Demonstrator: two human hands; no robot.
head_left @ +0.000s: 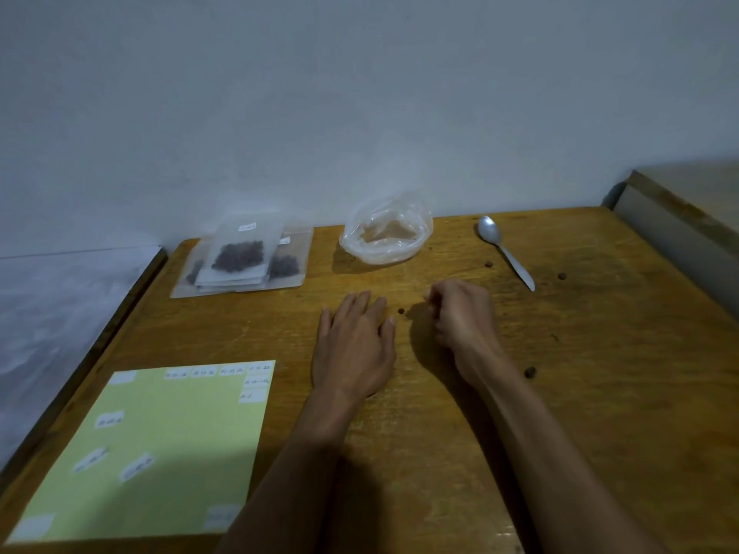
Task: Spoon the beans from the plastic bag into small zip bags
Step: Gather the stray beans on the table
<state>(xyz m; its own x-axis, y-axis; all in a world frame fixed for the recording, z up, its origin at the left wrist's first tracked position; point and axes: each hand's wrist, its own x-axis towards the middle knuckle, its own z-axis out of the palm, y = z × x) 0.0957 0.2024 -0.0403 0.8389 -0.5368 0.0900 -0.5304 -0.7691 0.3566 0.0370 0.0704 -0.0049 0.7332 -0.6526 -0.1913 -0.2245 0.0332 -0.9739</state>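
Note:
A clear plastic bag (386,233) stands open at the back of the wooden table (600,413); I see no beans inside it. Left of it lies a pile of small zip bags (242,257) holding dark beans. A metal spoon (504,249) rests on the table at the back right, untouched. My left hand (354,345) lies flat, palm down, in the middle of the table. Beside it my right hand (460,313) is curled into a loose fist; whether it holds anything is hidden. One loose bean (401,311) sits between the two hands.
Stray beans lie to the right: one (488,264) near the spoon, another (562,276) further right, a third (530,371) by my right forearm. A yellow-green sheet with white labels (160,445) covers the front left. The wall rises just behind the table.

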